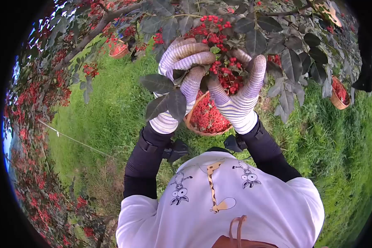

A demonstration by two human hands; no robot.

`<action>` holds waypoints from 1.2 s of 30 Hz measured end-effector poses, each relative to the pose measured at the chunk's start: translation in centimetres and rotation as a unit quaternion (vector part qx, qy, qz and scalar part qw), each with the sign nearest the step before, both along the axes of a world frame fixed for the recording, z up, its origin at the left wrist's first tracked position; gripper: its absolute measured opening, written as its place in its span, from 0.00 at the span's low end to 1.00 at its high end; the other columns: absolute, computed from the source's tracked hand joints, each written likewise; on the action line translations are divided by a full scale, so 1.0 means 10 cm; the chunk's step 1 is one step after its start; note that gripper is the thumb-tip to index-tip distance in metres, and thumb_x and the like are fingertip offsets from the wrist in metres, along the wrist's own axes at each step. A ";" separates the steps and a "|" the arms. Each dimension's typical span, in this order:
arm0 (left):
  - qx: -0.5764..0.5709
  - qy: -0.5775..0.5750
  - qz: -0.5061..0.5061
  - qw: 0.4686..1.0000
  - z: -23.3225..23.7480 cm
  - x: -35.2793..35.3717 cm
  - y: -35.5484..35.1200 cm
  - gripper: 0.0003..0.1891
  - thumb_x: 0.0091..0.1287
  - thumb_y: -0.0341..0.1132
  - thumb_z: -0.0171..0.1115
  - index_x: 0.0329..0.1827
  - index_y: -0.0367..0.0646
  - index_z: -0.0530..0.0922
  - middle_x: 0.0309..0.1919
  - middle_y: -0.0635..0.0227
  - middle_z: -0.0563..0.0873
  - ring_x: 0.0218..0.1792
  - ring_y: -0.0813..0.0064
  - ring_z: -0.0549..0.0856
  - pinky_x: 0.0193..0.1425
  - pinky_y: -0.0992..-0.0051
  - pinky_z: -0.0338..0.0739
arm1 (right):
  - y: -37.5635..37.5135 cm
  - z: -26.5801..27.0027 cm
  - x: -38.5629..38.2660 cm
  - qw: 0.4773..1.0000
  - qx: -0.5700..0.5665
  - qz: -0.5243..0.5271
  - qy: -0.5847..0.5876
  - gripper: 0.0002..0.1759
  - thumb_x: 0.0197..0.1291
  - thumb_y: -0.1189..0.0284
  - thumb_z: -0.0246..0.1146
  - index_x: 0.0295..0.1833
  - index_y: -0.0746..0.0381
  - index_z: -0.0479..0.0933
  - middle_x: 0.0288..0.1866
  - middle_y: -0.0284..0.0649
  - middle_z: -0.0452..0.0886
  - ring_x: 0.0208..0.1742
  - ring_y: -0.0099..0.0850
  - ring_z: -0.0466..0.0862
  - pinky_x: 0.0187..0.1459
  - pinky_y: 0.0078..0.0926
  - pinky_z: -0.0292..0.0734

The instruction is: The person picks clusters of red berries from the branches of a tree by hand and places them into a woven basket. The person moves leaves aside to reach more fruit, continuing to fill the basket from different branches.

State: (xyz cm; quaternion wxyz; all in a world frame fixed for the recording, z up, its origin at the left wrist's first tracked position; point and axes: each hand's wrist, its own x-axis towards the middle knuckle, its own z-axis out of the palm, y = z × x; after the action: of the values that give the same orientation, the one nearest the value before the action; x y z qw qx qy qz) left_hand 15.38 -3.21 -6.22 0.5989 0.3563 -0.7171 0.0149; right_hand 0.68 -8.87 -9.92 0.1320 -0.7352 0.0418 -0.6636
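Observation:
Both my hands wear white and purple striped knit gloves with soiled fingers, and are raised among the branches. My left hand (182, 68) is closed around a leafy twig, its thumb pressed toward the curled fingers; dark green leaves (176, 104) hang out beside the wrist. My right hand (239, 93) curves around a cluster of small red berries (229, 78), with thumb and fingers on either side of it. More berries (213, 27) hang just above both hands. Below them, a wicker basket (188, 123) full of picked red berries is partly hidden by my right hand.
Another berry-filled basket (340, 93) is at the right, and a further one (119, 50) at the upper left. A thick branch (93, 33) crosses the upper left. Berry-laden foliage (29, 165) lines the left side. A thin cord (76, 139) runs above the grass (99, 103).

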 end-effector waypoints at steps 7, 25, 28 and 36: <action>-0.065 0.024 -0.090 0.994 -0.06 0.09 -0.16 0.10 0.68 0.35 0.56 0.48 0.41 0.77 0.46 0.68 0.80 0.50 0.75 0.77 0.63 0.70 0.65 | 0.08 -0.03 0.09 0.990 0.117 -0.048 -0.057 0.42 0.57 0.79 0.63 0.73 0.59 0.48 0.48 0.41 0.76 0.45 0.25 0.77 0.48 0.23 0.75; 0.069 0.151 -0.236 0.958 -0.12 0.00 -0.11 0.20 0.63 0.45 0.59 0.49 0.37 0.76 0.44 0.63 0.82 0.45 0.72 0.81 0.54 0.73 0.72 | 0.54 0.22 -0.31 0.931 0.300 0.188 -0.085 0.45 0.53 0.66 0.68 0.71 0.68 0.52 0.68 0.46 0.63 0.56 0.26 0.74 0.56 0.23 0.70; 0.057 0.158 -0.226 0.960 -0.11 -0.08 -0.18 0.23 0.62 0.47 0.59 0.50 0.36 0.76 0.44 0.62 0.82 0.44 0.72 0.81 0.52 0.73 0.73 | 0.64 0.23 -0.54 0.930 0.300 0.187 -0.096 0.40 0.54 0.66 0.67 0.69 0.65 0.57 0.66 0.45 0.66 0.56 0.30 0.74 0.56 0.25 0.70; -0.125 0.162 -0.024 0.979 -0.62 0.22 -0.81 0.14 0.67 0.31 0.55 0.54 0.39 0.71 0.52 0.65 0.76 0.52 0.74 0.75 0.61 0.73 0.67 | 0.03 -1.45 -0.45 0.648 0.691 0.244 -0.206 0.18 0.62 0.76 0.58 0.58 0.63 0.69 0.44 0.37 0.78 0.38 0.27 0.80 0.37 0.27 0.81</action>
State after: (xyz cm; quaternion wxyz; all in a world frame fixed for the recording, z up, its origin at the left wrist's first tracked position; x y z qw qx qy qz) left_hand 17.55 -11.26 -12.43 0.7472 0.2591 -0.6112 0.0314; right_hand -3.78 -8.57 -24.38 0.7646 -0.2589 0.2790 -0.5201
